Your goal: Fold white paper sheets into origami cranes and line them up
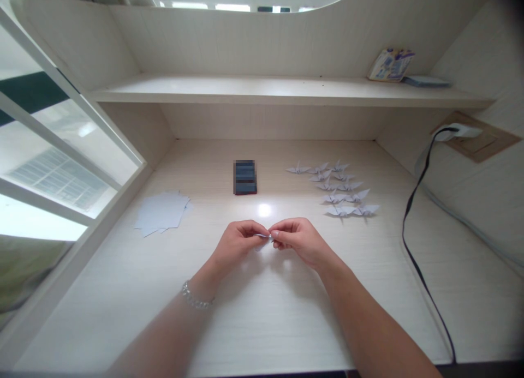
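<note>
Above the middle of the desk, my left hand (pixel 244 237) and my right hand (pixel 295 237) meet fingertip to fingertip. Between them is a small piece of folded white paper (pixel 261 246), mostly covered by the fingers. Thumb and forefinger of each hand pinch it, the left from its side and the right at the tip. A bracelet (pixel 197 297) circles my left wrist. Beyond my right hand, several folded paper cranes (pixel 339 198) stand in loose rows. Off to the left lies a loose stack of white paper sheets (pixel 161 211).
A dark, blurred-out rectangular object (pixel 245 177) lies behind my hands. The shelf (pixel 245 89) runs across the back, carrying a small colourful packet (pixel 391 65) and a flat item (pixel 426 82). On the right, a black cable (pixel 409 209) hangs from a wall socket (pixel 487 141) onto the desk.
</note>
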The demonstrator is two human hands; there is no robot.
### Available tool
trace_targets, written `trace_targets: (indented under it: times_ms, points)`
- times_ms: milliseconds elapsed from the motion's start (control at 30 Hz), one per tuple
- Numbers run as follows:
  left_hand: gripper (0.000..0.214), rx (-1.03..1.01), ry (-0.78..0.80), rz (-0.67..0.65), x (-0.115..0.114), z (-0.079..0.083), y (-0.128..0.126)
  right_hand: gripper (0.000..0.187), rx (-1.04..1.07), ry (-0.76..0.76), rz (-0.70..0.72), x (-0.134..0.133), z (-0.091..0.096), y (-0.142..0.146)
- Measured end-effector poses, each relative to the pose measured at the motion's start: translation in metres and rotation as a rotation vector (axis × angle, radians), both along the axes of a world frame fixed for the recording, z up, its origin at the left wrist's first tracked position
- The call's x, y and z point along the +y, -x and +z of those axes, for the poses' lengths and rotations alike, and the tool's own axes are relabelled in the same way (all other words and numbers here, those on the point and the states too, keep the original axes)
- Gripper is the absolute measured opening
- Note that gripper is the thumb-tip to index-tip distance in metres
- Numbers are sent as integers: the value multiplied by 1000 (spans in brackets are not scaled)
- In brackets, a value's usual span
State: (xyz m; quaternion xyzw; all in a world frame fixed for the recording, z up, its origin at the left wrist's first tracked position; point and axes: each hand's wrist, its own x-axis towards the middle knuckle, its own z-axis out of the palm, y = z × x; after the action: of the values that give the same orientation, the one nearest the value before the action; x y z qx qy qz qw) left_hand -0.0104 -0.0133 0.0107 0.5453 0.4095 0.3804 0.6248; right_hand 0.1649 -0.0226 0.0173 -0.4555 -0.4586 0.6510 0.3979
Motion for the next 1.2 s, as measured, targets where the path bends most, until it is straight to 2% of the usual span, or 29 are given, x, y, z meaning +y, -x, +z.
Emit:
trace_targets:
  times_ms: [167,433,600,700,833,1000,1200]
  points:
    - [11,9,40,-5,2,0,2,19,-20,-2,-17,0,1,1]
    - [20,-110,255,-73,6,5,10,18,-28,21,-70,0,0,2]
    - [23,-168,294,-18,9,7,11,20,-57,-37,-109,1,-5,4]
    - [24,-117,243,40,9,4,8,19,-130,-121,-142,0,-6,6]
    - [22,28,100,52,7,1,7,18,-226,-220,-149,-2,-5,8]
    - [24,93,3,-10,6,3,7,16,-174,-176,-95,-2,-5,10]
    - [41,56,-13,5,4,5,7,17,-190,-188,-184,-1,-6,12]
